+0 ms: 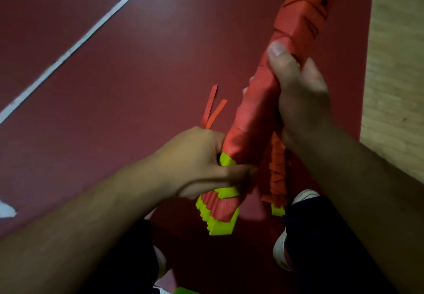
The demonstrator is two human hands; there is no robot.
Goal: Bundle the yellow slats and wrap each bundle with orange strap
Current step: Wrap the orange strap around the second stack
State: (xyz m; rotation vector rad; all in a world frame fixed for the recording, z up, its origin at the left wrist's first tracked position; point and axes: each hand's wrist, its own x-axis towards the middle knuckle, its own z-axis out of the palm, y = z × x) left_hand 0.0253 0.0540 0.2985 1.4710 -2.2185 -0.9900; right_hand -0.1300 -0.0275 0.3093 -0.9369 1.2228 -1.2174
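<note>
While my left grip point(197, 163) clenches the strapped bundle point(257, 112) near its yellow slat ends point(220, 225) and my right grip point(298, 96) clasps its middle over the floor point(114, 87), I judge it stiff, light, best held two-handed.

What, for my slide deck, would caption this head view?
The left hand and right hand grip an orange-strapped bundle of yellow slats, loose strap ends sticking out.

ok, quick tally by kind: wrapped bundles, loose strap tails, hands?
Wrapped bundles: 2, the held bundle and the rear bundle
Loose strap tails: 2
Hands: 2, left hand and right hand, both gripping the held bundle
Total: 6
</note>
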